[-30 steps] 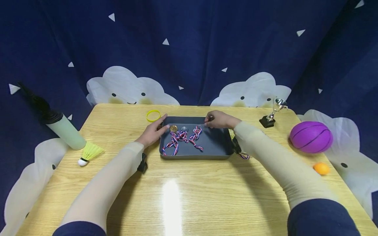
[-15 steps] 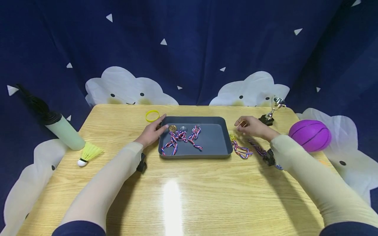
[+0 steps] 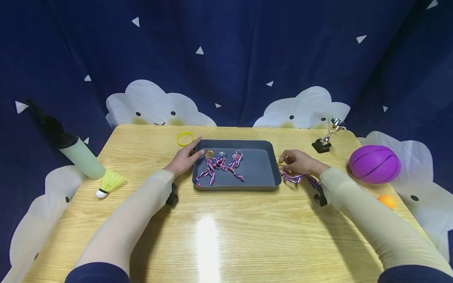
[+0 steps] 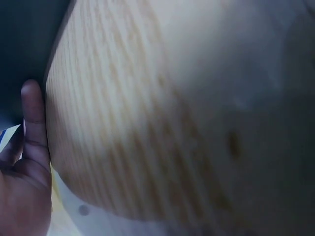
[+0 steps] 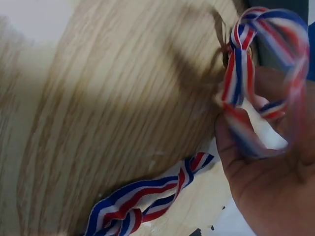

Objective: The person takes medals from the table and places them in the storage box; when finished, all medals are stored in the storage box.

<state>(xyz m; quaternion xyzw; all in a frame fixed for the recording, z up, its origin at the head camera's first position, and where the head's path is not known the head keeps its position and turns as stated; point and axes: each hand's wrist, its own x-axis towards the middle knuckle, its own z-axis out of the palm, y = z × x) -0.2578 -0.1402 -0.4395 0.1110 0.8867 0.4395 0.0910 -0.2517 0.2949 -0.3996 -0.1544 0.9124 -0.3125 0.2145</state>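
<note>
A grey rectangular tray [image 3: 261,167] lies on the table. Inside, toward its left half, are a gold medal [image 3: 209,154], a silver medal [image 3: 221,155] and one more medal ribbon [image 3: 235,163], the ribbons knotted and striped red, white and blue. My left hand [image 3: 184,160] holds the tray's left wall, thumb over the rim and fingers along the outside, as the left wrist view partly shows. Beside the right wall, my right hand [image 3: 301,162] pinches a gold medal with a striped ribbon [image 5: 241,73]; its loop hangs blurred against the palm. Another striped ribbon [image 5: 142,199] lies under the right wrist.
A yellow wristband [image 3: 185,138] is behind the tray. A shuttlecock [image 3: 109,182] and pale green bottle [image 3: 83,159] stand left. To the right are a silver trophy [image 3: 327,137], a purple ball [image 3: 374,164] and an orange ball [image 3: 387,201].
My right hand has left the tray's back right corner, swung right, then come back down to the gold medal beside the tray and taken hold of it. The left hand stays on the tray.
</note>
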